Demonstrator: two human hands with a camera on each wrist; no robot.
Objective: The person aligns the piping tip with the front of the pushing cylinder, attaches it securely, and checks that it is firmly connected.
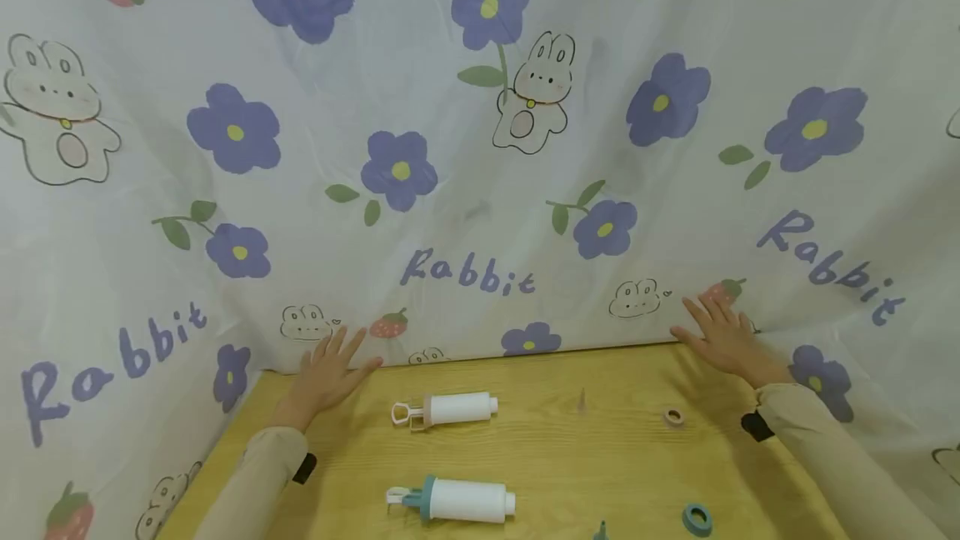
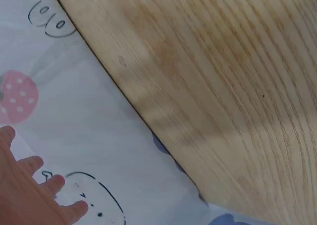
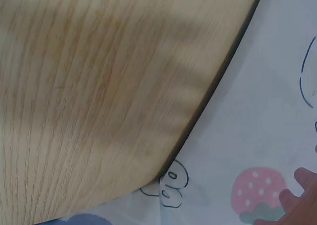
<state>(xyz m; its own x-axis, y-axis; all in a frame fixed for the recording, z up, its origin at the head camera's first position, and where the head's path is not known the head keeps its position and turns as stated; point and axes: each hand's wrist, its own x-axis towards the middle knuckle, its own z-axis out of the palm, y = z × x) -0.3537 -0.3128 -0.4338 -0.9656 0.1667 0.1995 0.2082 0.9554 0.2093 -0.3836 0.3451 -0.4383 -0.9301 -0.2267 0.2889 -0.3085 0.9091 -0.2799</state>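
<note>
My left hand is spread with straight fingers at the table's back left corner, by the printed curtain; it holds nothing. In the left wrist view its fingertips show against the white cloth. My right hand is likewise spread at the back right, near a printed strawberry, and holds nothing. Between the arms lie a white tube with a pinkish collar and pull handle, and a larger white tube with a teal collar and handle. Both look like plunger-type syringes and lie on their sides.
A small pinkish ring and a teal ring lie at the right of the wooden table. A small pale pointed piece and a teal pointed piece stand nearby. The curtain encloses the back and sides.
</note>
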